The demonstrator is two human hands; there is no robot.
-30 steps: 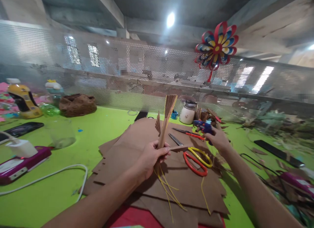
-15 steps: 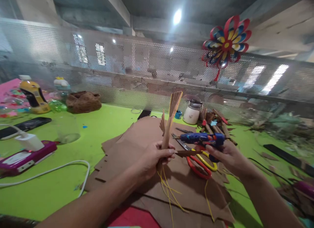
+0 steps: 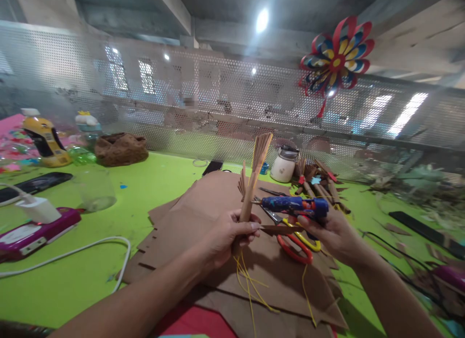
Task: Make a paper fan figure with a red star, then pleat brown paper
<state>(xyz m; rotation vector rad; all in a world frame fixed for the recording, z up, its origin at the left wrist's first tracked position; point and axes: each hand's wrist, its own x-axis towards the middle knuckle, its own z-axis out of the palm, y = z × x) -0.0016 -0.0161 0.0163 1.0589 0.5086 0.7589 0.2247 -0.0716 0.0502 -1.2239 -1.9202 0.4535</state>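
My left hand (image 3: 238, 234) is closed round a rolled brown paper stem (image 3: 248, 202) with a fringed, yellow-edged top. Yellow strings (image 3: 250, 284) hang below that hand. A blue glue gun (image 3: 294, 206) is gripped in my right hand (image 3: 332, 234), its nozzle pointing left at the stem, close to or touching it. A narrow brown paper strip (image 3: 279, 229) stretches between the two hands. Beneath them, scissors (image 3: 296, 248) with red and yellow handles lie on stacked brown paper sheets (image 3: 196, 222).
A white jar (image 3: 284, 164) and a pile of rolled brown paper pieces (image 3: 319, 180) stand behind. On the left are a clear cup (image 3: 95, 190), a purple power strip (image 3: 69, 222), a white cable (image 3: 128, 253) and a yellow bottle (image 3: 49, 142). A perforated screen (image 3: 218, 96) borders the green table.
My right hand has shifted the glue gun slightly left, bringing its nozzle nearer the stem. My left hand keeps its hold on the stem. The whole view has moved slightly.
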